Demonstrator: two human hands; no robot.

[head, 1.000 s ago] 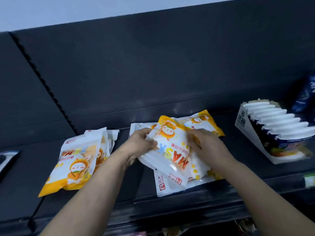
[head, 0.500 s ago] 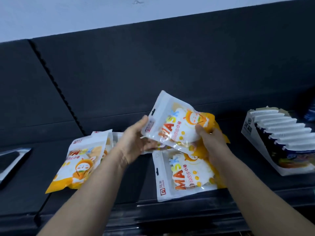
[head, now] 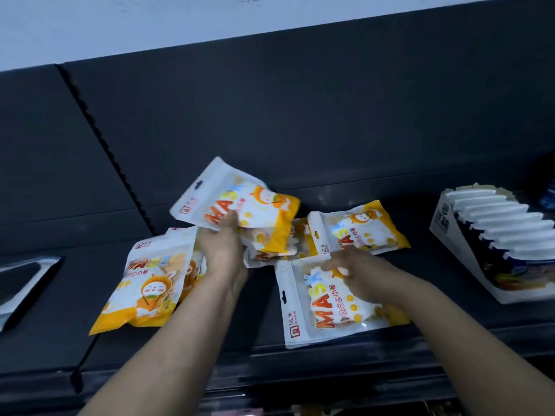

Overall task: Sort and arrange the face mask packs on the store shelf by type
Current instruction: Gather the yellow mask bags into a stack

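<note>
My left hand (head: 223,246) grips a white-and-orange mask pack (head: 258,205) and holds it tilted above the dark shelf (head: 45,340). Under it lies another pack (head: 270,250), partly hidden. My right hand (head: 357,276) rests on a flat mask pack (head: 318,307) at the shelf's front; it is blurred, so its fingers' grip is unclear. A further pack (head: 360,232) lies behind that hand. To the left sits a small stack of packs with a rabbit picture (head: 147,283).
A white display box (head: 492,235) of upright sachets stands at the right of the shelf. A silver-edged dark packet (head: 21,283) lies at the far left. The shelf's back panel (head: 300,115) rises behind. The shelf's front lip (head: 300,373) runs below the packs.
My right hand has let go of the lifted pack and dropped onto the front pack. The left hand alone now holds the lifted pack, shifted slightly left.
</note>
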